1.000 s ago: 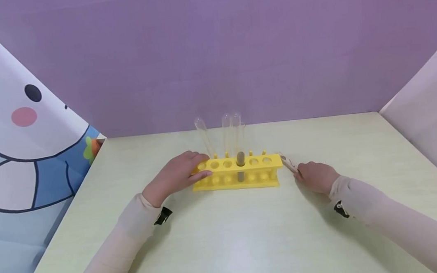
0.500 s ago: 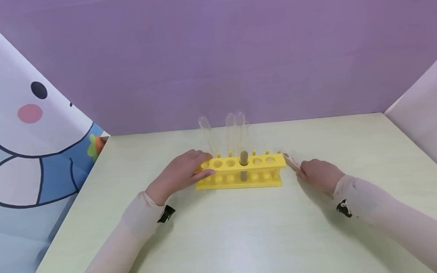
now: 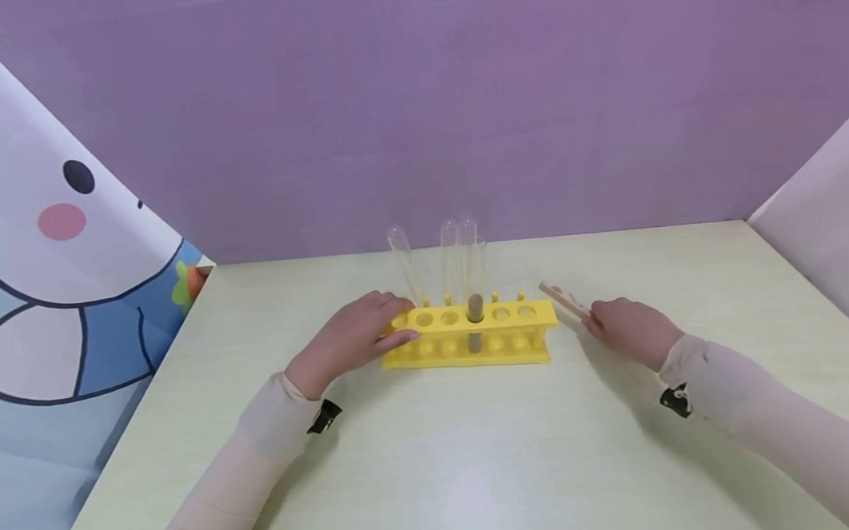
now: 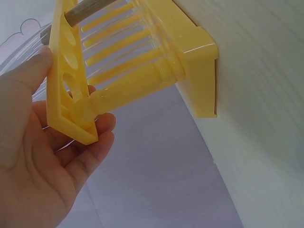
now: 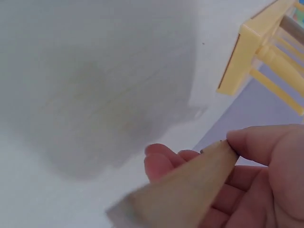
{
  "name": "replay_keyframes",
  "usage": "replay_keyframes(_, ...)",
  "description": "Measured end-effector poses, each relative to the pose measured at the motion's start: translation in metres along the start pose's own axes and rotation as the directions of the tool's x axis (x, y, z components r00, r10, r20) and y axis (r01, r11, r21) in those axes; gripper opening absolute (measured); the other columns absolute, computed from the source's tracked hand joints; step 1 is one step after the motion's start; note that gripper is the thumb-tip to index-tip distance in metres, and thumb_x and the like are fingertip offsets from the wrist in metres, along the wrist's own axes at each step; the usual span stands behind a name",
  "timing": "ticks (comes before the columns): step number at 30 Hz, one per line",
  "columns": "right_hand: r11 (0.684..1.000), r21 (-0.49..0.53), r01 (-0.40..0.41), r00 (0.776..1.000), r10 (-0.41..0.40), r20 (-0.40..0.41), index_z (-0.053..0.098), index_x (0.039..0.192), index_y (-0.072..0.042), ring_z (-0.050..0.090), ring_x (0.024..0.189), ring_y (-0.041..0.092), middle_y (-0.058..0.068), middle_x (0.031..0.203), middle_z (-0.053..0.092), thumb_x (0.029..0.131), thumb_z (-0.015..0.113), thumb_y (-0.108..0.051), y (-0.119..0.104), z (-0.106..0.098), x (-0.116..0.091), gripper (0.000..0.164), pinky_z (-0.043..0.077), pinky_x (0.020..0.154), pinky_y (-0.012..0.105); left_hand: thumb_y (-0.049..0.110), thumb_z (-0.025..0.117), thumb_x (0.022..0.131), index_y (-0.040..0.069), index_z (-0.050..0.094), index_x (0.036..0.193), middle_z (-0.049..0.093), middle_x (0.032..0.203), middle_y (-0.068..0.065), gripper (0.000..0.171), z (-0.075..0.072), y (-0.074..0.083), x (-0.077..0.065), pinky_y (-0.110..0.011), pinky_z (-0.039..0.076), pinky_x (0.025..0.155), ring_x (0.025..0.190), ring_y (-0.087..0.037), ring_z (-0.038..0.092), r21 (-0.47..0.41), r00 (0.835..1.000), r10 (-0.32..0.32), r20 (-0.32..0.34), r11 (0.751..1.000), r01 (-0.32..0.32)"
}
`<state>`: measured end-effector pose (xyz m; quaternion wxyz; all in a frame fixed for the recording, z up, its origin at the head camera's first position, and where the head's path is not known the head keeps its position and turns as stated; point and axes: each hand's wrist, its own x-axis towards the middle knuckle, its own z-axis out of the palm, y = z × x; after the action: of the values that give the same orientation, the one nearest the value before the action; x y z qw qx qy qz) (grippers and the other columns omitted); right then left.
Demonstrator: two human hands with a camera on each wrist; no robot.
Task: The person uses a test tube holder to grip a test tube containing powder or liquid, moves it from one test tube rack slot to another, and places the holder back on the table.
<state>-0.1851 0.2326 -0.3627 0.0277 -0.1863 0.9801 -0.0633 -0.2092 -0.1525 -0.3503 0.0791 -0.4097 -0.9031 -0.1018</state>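
Observation:
A yellow test tube rack (image 3: 438, 319) stands on the table in the head view. My left hand (image 3: 354, 333) grips its left end, thumb in front and fingers behind; the left wrist view shows the hand (image 4: 35, 156) around the rack's top plate (image 4: 61, 80). One hole holds a test tube with grey-brown contents (image 3: 475, 309). Several clear test tubes (image 3: 450, 256) stand upside down at the back, one leaning left. To the right of the rack, my right hand (image 3: 633, 330) pinches a wooden test tube clamp (image 3: 565, 298), seen blurred as a wooden piece (image 5: 183, 192) in the right wrist view.
The pale table (image 3: 463, 455) extends all round the rack. A purple backdrop (image 3: 460, 111) rises behind it. At the left hangs a cloth with a cartoon print (image 3: 43, 277), and a pale cloth (image 3: 824, 196) hangs at the right.
My right hand has shifted a little to the right, and the wooden clamp has lifted and turned away from the rack's end. The left hand keeps its grip; the whole view has shifted slightly.

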Motion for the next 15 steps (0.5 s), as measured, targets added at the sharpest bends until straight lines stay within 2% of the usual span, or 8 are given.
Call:
replay_keyframes(7, 0.999, 0.049, 0.008, 0.997, -0.004, -0.082, 0.051, 0.079, -0.002, 0.036, 0.047, 0.013, 0.001, 0.054, 0.04, 0.095, 0.053, -0.012, 0.0, -0.009, -0.004, 0.018, 0.032, 0.042, 0.026, 0.035, 0.06, 0.093, 0.006, 0.059, 0.119, 0.064, 0.101, -0.004, 0.039, 0.001, -0.001, 0.001, -0.034, 0.049, 0.08, 0.086, -0.018, 0.056, -0.018, 1.0, -0.013, 0.028, 1.0, 0.014)
replay_keyframes(15, 0.994, 0.105, 0.002, 0.994, 0.01, -0.113, 0.049, 0.091, 0.0, 0.032, 0.047, 0.012, 0.0, 0.057, 0.038, 0.098, 0.048, -0.014, -0.003, -0.031, -0.013, 0.016, 0.029, 0.043, 0.026, 0.036, 0.059, 0.093, 0.006, 0.06, 0.118, 0.064, 0.1, -0.004, 0.039, -0.001, 0.0, 0.001, -0.033, 0.049, 0.079, 0.085, -0.018, 0.056, -0.019, 0.999, -0.014, 0.032, 1.0, 0.014)
